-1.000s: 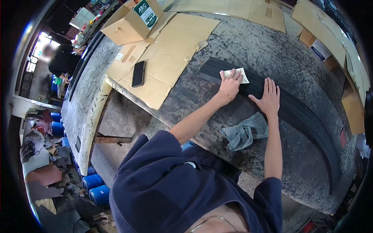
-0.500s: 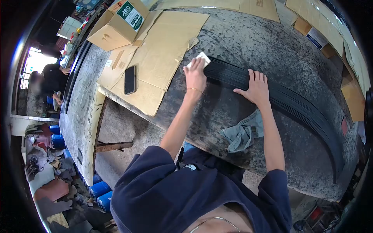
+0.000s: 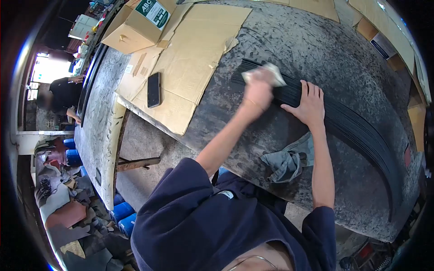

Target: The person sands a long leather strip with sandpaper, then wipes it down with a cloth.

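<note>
A long bundle of thin black strips point(image 3: 357, 124) curves across the dark worktable point(image 3: 244, 140). My left hand point(image 3: 259, 92), blurred by motion, presses a white cloth or pad point(image 3: 274, 75) on the strips near their left end. To its right, my right hand point(image 3: 312, 104) lies on the bundle with fingers spread and thumb out to the side. A crumpled grey-green rag point(image 3: 287, 162) rests on the table just below the strips, beside my right forearm.
Flat cardboard point(image 3: 199, 54) bears a black phone point(image 3: 154, 90). An open cardboard box point(image 3: 131, 34) stands at upper left. A person point(image 3: 61, 97) is at another table point(image 3: 101, 108) on the far left. Blue containers point(image 3: 122, 211) and scraps point(image 3: 68, 214) lie on the floor.
My left hand has moved right along the strips with the white cloth. My right hand stays at the same part of the bundle. The view has shifted slightly.
</note>
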A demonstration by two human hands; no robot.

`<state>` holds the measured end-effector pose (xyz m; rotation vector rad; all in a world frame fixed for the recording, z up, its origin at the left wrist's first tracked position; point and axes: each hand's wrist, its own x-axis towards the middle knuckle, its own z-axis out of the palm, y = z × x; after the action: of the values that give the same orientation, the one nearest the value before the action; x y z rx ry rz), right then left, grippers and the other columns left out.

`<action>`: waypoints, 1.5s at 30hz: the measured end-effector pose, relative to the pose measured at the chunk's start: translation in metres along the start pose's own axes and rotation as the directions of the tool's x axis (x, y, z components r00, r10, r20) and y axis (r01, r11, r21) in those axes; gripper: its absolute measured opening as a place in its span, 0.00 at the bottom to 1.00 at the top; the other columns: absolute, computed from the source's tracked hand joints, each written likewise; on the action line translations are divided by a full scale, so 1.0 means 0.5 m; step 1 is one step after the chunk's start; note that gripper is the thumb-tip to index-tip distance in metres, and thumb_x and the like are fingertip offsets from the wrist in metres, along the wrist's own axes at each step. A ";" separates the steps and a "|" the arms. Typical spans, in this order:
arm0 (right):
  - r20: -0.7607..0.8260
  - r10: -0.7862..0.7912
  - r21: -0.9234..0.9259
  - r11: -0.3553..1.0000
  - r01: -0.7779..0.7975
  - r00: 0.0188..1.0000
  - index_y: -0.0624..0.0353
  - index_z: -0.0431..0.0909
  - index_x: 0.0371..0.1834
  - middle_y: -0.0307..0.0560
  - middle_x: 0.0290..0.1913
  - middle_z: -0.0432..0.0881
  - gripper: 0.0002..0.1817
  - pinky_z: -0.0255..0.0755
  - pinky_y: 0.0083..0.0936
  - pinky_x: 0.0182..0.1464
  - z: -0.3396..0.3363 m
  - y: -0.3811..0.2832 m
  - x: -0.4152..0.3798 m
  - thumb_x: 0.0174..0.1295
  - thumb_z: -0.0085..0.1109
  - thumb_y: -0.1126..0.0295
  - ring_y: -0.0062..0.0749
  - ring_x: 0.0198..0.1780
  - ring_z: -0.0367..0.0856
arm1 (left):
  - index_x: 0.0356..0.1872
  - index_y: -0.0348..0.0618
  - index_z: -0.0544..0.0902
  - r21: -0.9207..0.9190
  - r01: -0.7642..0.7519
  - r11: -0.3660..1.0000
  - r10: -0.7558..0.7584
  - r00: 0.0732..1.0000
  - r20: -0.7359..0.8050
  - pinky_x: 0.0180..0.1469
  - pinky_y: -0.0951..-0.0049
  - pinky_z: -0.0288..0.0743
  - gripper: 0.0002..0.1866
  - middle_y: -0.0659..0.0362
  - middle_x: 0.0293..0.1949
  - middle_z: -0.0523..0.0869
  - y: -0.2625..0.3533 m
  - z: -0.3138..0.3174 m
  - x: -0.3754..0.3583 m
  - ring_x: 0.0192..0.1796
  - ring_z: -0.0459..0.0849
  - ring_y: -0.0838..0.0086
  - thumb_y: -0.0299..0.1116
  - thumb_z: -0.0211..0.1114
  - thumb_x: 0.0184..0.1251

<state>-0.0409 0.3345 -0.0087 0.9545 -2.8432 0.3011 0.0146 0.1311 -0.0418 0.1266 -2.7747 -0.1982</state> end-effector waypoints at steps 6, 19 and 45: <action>0.031 0.032 0.039 0.999 -0.033 0.999 0.65 0.66 0.69 0.54 0.63 0.72 0.58 0.55 0.47 0.74 -0.005 -0.001 -0.008 0.45 0.68 0.28 0.48 0.67 0.67 | 0.63 0.40 0.77 -0.155 0.243 0.958 -0.224 0.966 0.127 0.71 0.47 0.63 0.28 0.47 0.63 0.80 -0.020 -0.014 0.054 0.66 0.77 0.54 0.23 0.59 0.57; -0.034 0.005 -0.008 1.000 -0.005 0.999 0.65 0.66 0.69 0.55 0.61 0.73 0.58 0.58 0.46 0.72 0.005 -0.001 -0.006 0.46 0.66 0.27 0.49 0.65 0.68 | 0.59 0.37 0.81 -0.112 0.193 0.975 -0.168 0.966 0.198 0.71 0.37 0.59 0.25 0.41 0.63 0.78 -0.068 -0.029 0.054 0.64 0.78 0.53 0.24 0.58 0.57; 0.038 0.030 -0.071 0.997 -0.028 0.999 0.64 0.65 0.71 0.55 0.63 0.73 0.59 0.57 0.45 0.73 -0.004 -0.014 -0.007 0.48 0.62 0.24 0.48 0.67 0.68 | 0.69 0.38 0.72 0.196 0.039 0.980 -0.065 0.990 0.125 0.70 0.33 0.55 0.30 0.43 0.70 0.72 0.073 -0.003 -0.089 0.73 0.69 0.54 0.29 0.57 0.62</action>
<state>-0.0339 0.3315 -0.0066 0.9163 -2.8840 0.1862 0.0542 0.1721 -0.0500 0.2440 -2.9193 0.0536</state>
